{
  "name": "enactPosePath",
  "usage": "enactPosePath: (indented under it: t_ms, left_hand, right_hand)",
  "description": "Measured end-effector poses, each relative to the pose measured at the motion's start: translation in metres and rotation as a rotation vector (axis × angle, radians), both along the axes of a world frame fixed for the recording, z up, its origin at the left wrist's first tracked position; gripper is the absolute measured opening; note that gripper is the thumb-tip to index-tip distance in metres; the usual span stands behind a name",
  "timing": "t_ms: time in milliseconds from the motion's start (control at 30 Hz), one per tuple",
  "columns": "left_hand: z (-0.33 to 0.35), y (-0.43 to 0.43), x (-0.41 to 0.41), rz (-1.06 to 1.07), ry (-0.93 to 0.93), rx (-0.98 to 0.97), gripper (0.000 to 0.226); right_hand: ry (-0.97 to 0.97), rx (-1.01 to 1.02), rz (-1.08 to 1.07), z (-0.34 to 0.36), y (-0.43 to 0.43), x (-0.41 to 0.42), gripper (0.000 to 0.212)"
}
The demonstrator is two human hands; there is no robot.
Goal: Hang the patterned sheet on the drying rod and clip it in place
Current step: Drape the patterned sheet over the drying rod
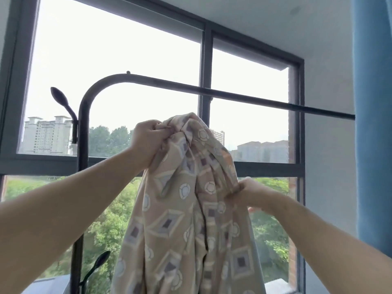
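A beige patterned sheet (180, 209) with squares and circles hangs bunched in front of me, below the dark drying rod (212, 91). My left hand (146, 141) grips the sheet's gathered top, a little under the rod. Lower and to the right, my right hand (249, 193) pinches a fold at the sheet's right edge. The rod runs from a curved upright post on the left across to the right, where it ends behind a curtain. The sheet does not touch the rod. No clips are in view.
The rack's upright post (81, 145) carries oval hooks (60, 98) on its left side, one high and one low. A large window (205, 81) stands right behind the rack. A blue curtain (373, 124) hangs at the far right.
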State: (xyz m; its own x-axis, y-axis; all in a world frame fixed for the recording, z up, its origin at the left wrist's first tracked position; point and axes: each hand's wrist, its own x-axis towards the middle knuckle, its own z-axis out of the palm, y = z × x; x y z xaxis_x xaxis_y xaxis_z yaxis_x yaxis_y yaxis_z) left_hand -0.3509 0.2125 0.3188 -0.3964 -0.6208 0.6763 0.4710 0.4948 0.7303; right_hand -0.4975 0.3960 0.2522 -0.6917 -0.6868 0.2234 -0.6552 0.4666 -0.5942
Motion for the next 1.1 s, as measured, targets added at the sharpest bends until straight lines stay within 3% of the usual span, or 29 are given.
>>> enactPosePath:
  t_ms: [100,200,233,267,333,367,467,567,667,767,833,900,1000,1067,1100]
  left_hand:
    - [0.009,-0.002,0.018,0.033,-0.021,-0.034,0.023]
    - [0.016,-0.002,0.031,0.144,0.143,-0.145,0.025]
    - [0.014,-0.002,0.031,0.16,0.136,-0.169,0.027]
    - [0.01,-0.004,0.025,0.152,0.055,-0.201,0.026]
    - [-0.007,-0.008,0.015,0.11,-0.216,-0.234,0.016]
    - [-0.014,-0.012,0.012,0.104,-0.266,-0.217,0.015]
    - [-0.02,-0.027,0.015,0.089,-0.174,-0.094,0.018]
    - [-0.026,-0.034,0.016,0.046,-0.247,-0.078,0.013]
    - [-0.031,-0.035,0.01,0.046,-0.231,-0.013,0.015]
    - [-0.034,-0.037,0.003,-0.068,-0.358,0.026,0.021]
    - [-0.042,-0.036,-0.001,-0.136,-0.464,0.061,0.006]
    - [-0.055,-0.036,-0.005,-0.178,-0.517,0.111,0.021]
    - [-0.068,-0.029,-0.006,-0.248,-0.535,0.142,0.021]
    - [-0.065,-0.021,-0.005,-0.461,-0.541,0.175,0.069]
    - [-0.061,-0.015,-0.007,-0.528,-0.567,0.108,0.08]
  right_hand:
    - [0.094,-0.503,-0.188,0.023,0.007,0.0,0.021]
    - [0.336,-1.092,-0.24,0.056,0.01,0.014,0.02]
    - [0.407,-1.122,-0.194,0.062,0.008,0.021,0.018]
    - [0.459,-0.989,-0.138,0.065,0.003,0.025,0.017]
    - [0.512,-0.515,-0.066,0.052,-0.01,0.021,0.016]
    - [0.535,-0.425,-0.096,0.048,-0.01,0.014,0.017]
    - [0.507,-0.618,-0.175,0.059,0.007,0.009,0.019]
    - [0.568,-0.425,-0.073,0.071,0.009,0.013,0.032]
    - [0.553,-0.555,-0.073,0.084,0.008,0.02,0.03]
    - [0.439,-0.586,0.018,0.084,-0.002,0.023,0.022]
    - [0.387,-0.578,0.046,0.078,-0.01,0.024,0.02]
    - [0.333,-0.575,0.073,0.073,-0.015,0.023,0.022]
    - [0.267,-0.607,0.083,0.067,-0.02,0.02,0.024]
    - [0.222,-0.631,0.078,0.062,-0.027,0.021,0.028]
    - [0.202,-0.642,0.083,0.059,-0.032,0.023,0.03]
